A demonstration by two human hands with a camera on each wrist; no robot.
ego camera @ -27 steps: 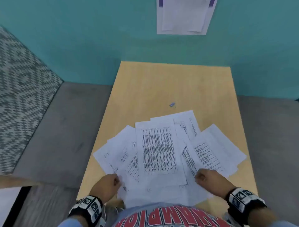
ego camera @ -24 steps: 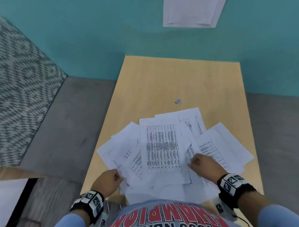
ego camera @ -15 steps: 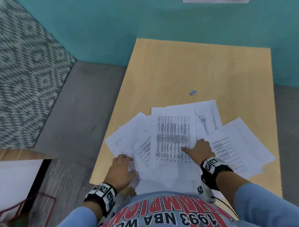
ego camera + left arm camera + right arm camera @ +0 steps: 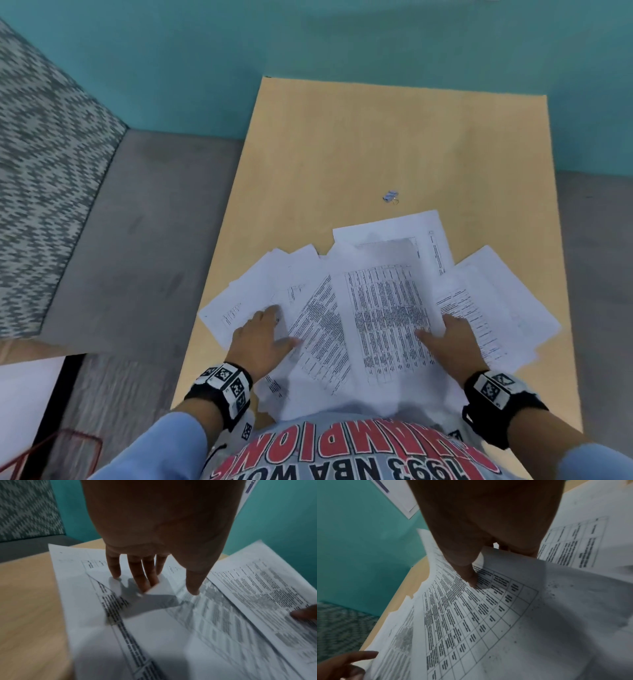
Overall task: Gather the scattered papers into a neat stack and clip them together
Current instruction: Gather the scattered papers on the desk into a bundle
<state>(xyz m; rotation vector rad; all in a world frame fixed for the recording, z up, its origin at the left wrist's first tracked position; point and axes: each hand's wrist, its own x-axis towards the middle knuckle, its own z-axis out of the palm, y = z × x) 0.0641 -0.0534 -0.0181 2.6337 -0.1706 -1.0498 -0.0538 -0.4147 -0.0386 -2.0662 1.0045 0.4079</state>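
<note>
Both hands have slid forward over the papers point(image 4: 387, 308) since the earlier frames, when they sat curled at the near edge of the spread. Back then the left hand point(image 4: 262, 337) rested by the desk's near-left corner; now it lies flat on the left-hand sheets, fingers straight and slightly spread, its grip open and closed around nothing. From the left wrist view, the fingertips point(image 4: 145, 586) press down on a loose white sheet, with the thumb planted on a printed table beside it.

Meanwhile the right hand point(image 4: 452, 342) has crossed from the right sheets to the right edge of the middle table-printed page. Its thumb lies on top of that page, and the fingers seem to go under the lifted edge, so this grip looks like a light pinch on the page. From the right wrist view, that page curls up off the pile under the thumb point(image 4: 469, 577).

Several sheets have shifted: the central page now sits tilted, and the left ones fan out more steeply. All of them lie overlapping on the near half of the wooden desk point(image 4: 342, 154), some hanging over its near edge.

One small blue clip point(image 4: 390, 196) rests on bare wood just beyond the papers, apart from them and from both hands.
</note>
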